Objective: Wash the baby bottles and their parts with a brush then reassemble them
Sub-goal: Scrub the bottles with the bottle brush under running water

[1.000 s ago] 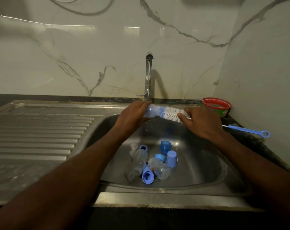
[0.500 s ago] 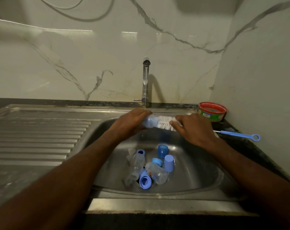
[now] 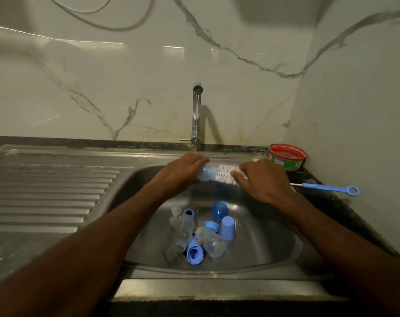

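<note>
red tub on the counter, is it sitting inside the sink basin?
No. The red tub stands on the dark counter at the back right corner, outside the sink basin, by the wall.

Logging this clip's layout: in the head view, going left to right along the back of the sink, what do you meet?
Ribbed draining board → left hand → baby bottle → white brush bristles → right hand → red-rimmed tub → blue brush handle.
</note>
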Action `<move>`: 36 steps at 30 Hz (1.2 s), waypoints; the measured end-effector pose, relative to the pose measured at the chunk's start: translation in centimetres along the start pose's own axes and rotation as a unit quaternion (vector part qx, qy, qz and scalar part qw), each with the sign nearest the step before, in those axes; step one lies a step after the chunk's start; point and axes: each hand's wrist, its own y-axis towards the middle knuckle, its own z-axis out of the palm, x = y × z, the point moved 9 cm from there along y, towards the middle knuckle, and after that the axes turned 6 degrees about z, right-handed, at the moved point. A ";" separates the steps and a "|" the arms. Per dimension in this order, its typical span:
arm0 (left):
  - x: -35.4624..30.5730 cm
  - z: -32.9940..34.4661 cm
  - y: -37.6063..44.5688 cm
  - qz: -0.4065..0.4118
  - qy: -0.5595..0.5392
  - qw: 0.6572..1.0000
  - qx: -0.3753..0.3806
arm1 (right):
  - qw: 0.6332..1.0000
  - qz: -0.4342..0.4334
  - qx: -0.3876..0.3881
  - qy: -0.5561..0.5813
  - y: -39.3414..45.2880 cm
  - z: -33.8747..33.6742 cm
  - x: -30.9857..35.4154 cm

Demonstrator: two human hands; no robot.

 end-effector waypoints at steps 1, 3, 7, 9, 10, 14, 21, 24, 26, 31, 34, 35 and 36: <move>-0.5 0.2 -0.1 0.020 0.000 1.000 0.013 | 1.000 -0.002 0.013 0.001 -0.3 0.4 0.0; 1.2 -0.6 -0.1 -0.026 -0.016 1.000 -0.007 | 0.998 0.018 0.034 0.050 -0.2 0.3 -0.8; 2.3 -0.6 -0.1 -0.077 -0.039 0.996 -0.025 | 0.999 0.013 -0.015 0.034 0.4 -0.8 -0.3; -0.1 0.4 -0.1 0.006 -0.024 1.000 -0.003 | 1.000 -0.002 0.003 -0.004 -0.1 0.2 0.3; -0.2 0.2 -0.3 0.018 -0.020 1.000 -0.008 | 1.000 0.004 0.018 0.008 -0.2 0.4 0.0; 4.0 -1.1 -0.5 -0.103 -0.057 0.991 -0.055 | 0.998 0.031 -0.007 0.059 0.3 -1.2 -0.7; 3.0 -0.8 -0.6 -0.058 -0.027 0.997 -0.045 | 0.997 0.041 0.038 0.062 -0.2 -0.5 -0.7; 2.8 -0.4 -0.3 -0.061 -0.051 0.996 -0.040 | 0.999 0.036 0.012 0.039 0.1 -0.9 0.1; 0.7 0.5 -0.3 0.017 -0.041 0.999 -0.012 | 0.999 0.024 0.019 0.015 -0.3 -0.2 0.7; 4.3 -0.6 -0.9 -0.086 -0.046 0.994 -0.057 | 0.997 0.037 0.005 0.065 -0.2 -1.3 -0.1; 1.4 0.5 -0.4 0.007 -0.048 0.999 -0.021 | 0.999 0.023 0.007 0.022 -0.3 -0.4 1.1; 0.6 0.5 -0.5 0.033 -0.045 0.998 -0.012 | 0.999 0.027 0.019 0.023 -0.4 0.1 1.0; 0.7 0.2 -0.5 0.036 -0.038 0.998 -0.018 | 0.998 0.038 0.031 0.034 -0.4 0.4 0.5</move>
